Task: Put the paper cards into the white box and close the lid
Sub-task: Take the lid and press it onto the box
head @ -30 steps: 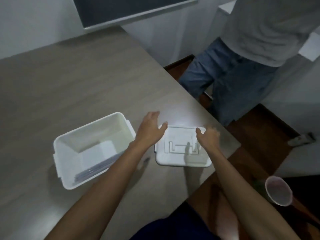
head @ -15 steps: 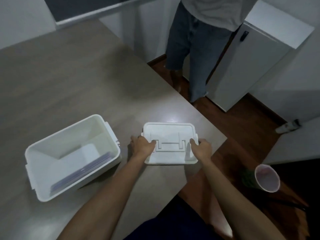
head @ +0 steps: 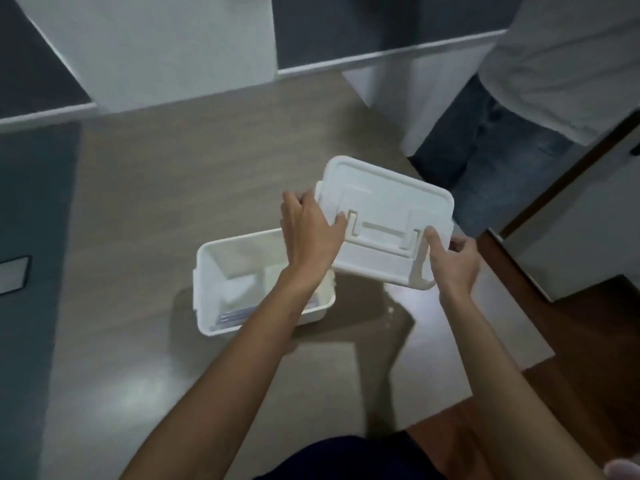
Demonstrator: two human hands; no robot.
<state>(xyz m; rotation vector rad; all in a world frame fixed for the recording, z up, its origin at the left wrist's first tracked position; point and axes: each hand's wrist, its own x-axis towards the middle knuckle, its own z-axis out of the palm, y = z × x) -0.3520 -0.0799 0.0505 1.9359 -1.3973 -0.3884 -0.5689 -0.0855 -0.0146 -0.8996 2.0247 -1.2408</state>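
Observation:
The white lid point(head: 384, 206), with a recessed handle on top, is lifted off the table and tilted, held at both short ends. My left hand point(head: 308, 230) grips its left end and my right hand point(head: 453, 261) grips its right end. The open white box point(head: 207, 271) stands on the table below and to the left of the lid, partly hidden by my left forearm. A stack of paper cards point(head: 235, 315) lies in the box at its near side.
The grey wooden table point(head: 145, 209) ends at the right near a brown floor point(head: 588, 341). Another person in jeans and a grey shirt point(head: 512, 140) stands beyond the table's right edge. White cabinets stand behind.
Both hands took hold of the lid's ends and lifted it off the table, carrying it up and toward the box. The camera view shifted, so the box now sits nearer the centre.

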